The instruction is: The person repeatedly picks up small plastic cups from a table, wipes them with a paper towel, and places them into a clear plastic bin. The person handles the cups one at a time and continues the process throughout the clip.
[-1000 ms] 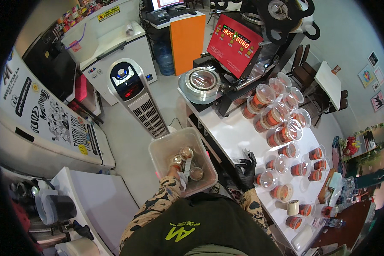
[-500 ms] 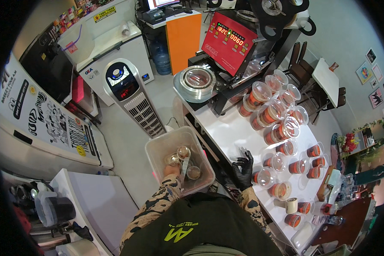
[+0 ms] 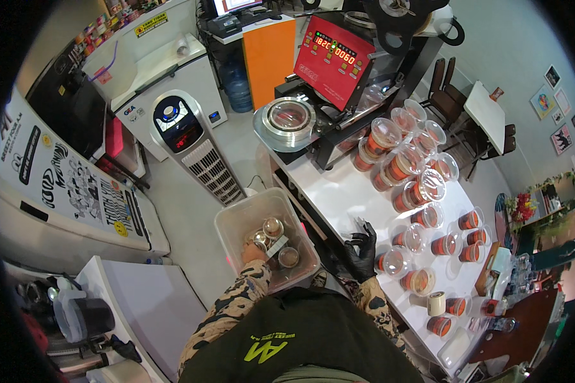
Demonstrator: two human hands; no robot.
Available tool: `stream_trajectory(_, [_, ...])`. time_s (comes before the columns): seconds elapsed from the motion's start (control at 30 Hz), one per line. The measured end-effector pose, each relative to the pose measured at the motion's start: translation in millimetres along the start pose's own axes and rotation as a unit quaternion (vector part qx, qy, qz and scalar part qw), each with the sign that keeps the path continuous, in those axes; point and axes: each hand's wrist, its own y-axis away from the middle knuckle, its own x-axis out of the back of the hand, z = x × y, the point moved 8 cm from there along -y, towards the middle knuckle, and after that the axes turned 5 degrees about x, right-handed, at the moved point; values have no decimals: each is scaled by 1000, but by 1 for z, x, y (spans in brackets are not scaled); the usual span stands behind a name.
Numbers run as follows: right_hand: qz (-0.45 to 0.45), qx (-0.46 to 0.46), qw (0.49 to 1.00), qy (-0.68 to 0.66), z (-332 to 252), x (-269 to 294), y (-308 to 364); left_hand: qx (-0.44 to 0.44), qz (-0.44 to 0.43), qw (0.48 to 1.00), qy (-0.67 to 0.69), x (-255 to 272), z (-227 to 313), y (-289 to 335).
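My bare left hand (image 3: 254, 253) reaches down into a translucent plastic bin (image 3: 227, 223), its fingers around a small clear lidded cup (image 3: 260, 238). Beside that cup lie another lidded cup (image 3: 273, 227), a third cup (image 3: 288, 257) and a pale strip (image 3: 276, 247). My right hand (image 3: 362, 253), in a black glove, rests at the edge of the white table (image 3: 335, 198). Its fingers are apart and partly curled, and a small clear or whitish scrap (image 3: 360, 223) shows by the fingertips.
Stacked clear cups with orange-red bands (image 3: 406, 163) crowd the table to the right. A red cup sealing machine (image 3: 334, 60) with a round metal cup holder (image 3: 289, 121) stands at the far end. A tower fan (image 3: 195, 147) stands behind the bin, and a white cabinet (image 3: 144, 306) is at left.
My left hand has shifted slightly left within the bin, and the pale strip now lies at a different angle. My right hand stays by the table edge. The whole view has shifted slightly.
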Motion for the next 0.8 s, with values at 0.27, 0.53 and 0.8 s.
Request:
stream_trajectory(0.27, [-1,4,1000,15,2,1,0,-29,27,999,2,-10,-1,-12])
stream_trajectory(0.53, [10,1,1000,-16,0,2,-2,-167,-85,974,-130,13,64,-3])
stream_trajectory(0.8, [-3,-5,1000,-16,-10,2,1,-299,-345,831,318,131,211,89])
